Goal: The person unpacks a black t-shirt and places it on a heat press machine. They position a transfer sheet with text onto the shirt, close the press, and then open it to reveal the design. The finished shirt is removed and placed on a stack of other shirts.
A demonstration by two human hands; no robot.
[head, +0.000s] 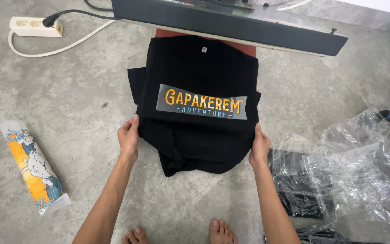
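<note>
Gripping black shirt (199, 113) edges (fingers (129, 133) curled)

Left hand (129, 137) grips the left edge of a black shirt (199, 72); right hand (259, 147) grips its right edge. Shirt lies on the red platen (168, 32) of a heat press (231, 20), on the floor (68, 99). Transfer film (202, 102) sits flat across the chest. Power strip (35, 26) top left, printed roll (34, 166) lower left, clear bags (362, 167) right.
</note>
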